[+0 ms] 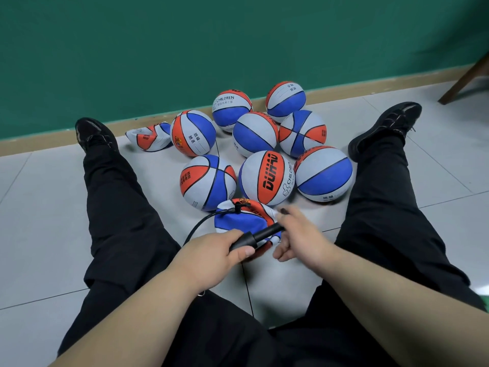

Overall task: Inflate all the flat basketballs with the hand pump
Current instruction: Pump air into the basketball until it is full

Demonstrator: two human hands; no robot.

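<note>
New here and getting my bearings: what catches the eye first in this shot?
A cluster of round red, white and blue basketballs sits on the tiled floor between the person's outstretched legs. Nearer, the left hand and blurred right hand hold a black hand pump over a crumpled flat ball.

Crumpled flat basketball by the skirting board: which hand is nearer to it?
Left. The left hand, gripping the hand pump, sits nearer the camera, right of the crumpled flat basketball; the right hand is farther right.
</note>
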